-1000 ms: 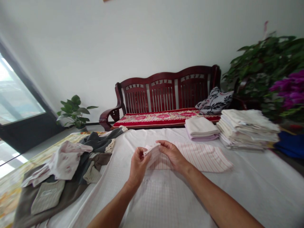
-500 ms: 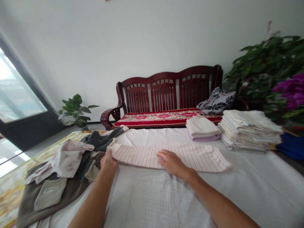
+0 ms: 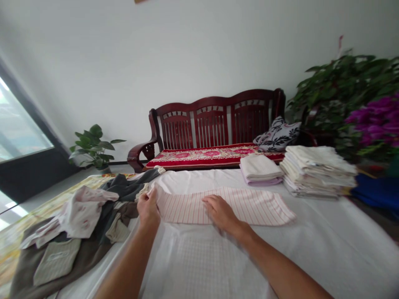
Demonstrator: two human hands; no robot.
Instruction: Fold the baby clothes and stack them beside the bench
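A long folded strip of pink-and-white striped cloth (image 3: 249,207) lies across the white sheet (image 3: 199,265) in front of me; whether it is a garment I cannot tell. My left hand (image 3: 149,209) pinches its left end and lifts it a little off the sheet. Flat on the middle of the strip rests my right hand (image 3: 220,211), fingers stretched out and holding nothing. Close to my left hand lies a heap of dark clothes (image 3: 127,185), with a white patterned baby garment (image 3: 87,207) on top.
A folded white and lilac cloth pair (image 3: 262,168) and a tall stack of folded cream cloths (image 3: 318,170) stand at the back right. Behind the table is a wooden bench (image 3: 205,120) with a red cover. Potted plants (image 3: 96,145) flank it.
My left hand has raised the left end of the striped cloth and brought it slightly inward. My right hand stays on the cloth's middle. The view has shifted slightly.
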